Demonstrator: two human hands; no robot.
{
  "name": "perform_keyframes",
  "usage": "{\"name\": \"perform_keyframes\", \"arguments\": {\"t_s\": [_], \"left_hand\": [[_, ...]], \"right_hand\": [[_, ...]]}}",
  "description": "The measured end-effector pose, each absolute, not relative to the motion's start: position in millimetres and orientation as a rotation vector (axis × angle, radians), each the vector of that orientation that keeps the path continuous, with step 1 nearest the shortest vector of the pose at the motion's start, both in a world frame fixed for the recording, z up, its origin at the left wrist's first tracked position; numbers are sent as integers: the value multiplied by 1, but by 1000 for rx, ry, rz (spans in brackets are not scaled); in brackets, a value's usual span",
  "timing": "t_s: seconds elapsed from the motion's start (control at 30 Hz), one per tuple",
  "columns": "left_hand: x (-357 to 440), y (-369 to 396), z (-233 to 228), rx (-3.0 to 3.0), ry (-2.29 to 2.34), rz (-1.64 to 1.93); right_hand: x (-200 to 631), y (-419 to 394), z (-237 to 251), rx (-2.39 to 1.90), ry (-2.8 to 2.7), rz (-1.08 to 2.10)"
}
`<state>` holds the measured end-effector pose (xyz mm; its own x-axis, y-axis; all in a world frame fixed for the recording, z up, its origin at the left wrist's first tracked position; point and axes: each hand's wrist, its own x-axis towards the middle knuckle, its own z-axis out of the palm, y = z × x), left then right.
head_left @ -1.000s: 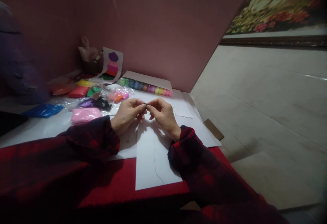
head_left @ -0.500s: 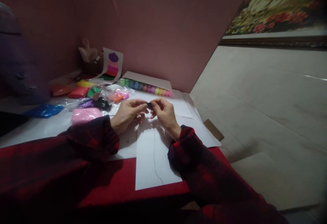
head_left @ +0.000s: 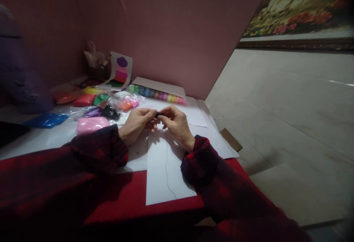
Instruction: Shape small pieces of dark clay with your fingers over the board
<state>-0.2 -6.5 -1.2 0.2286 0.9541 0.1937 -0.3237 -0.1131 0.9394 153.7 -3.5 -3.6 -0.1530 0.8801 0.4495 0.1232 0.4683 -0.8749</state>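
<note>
Between the fingertips of both hands is a small piece of black modelling clay (head_left: 159,114). My left hand (head_left: 137,123) pinches its left end between thumb and forefinger. The other end is gripped by my right hand (head_left: 177,124), thumb below and fingers curled over it. Under the hands lies a narrow white paper (head_left: 157,175) with a wavy pencil line running down it. An opened bag of black clay (head_left: 110,112) sits left of my left hand, beside a pink clay packet (head_left: 92,124).
Several clay packets, among them a blue packet (head_left: 45,119) and a red packet (head_left: 84,100), spread over the left side. A long box of coloured clay (head_left: 157,91) lies at the back, beside a propped picture card (head_left: 121,69). A purple object (head_left: 23,65) stands far left.
Both hands stay close together over the paper. The fingers have shifted slightly on the black clay, which sits a little further left. The right fingers now curl more over it.
</note>
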Motion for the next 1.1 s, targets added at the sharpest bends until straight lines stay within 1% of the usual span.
{"name": "perform_keyframes", "arguments": {"t_s": [0.33,0.53,0.87,1.1], "left_hand": [[0,-7,1,1175,741,1308],[1,-8,1,1258,786,1296],[1,-8,2,1300,838,1282],[2,-5,2,1260,880,1366]], "right_hand": [[154,-1,-7,-885,-1651,775],[155,-3,-4,-913,-1674,699],[153,-3,-5,-911,-1648,814],[154,-2,-3,-962,-1573,746]]}}
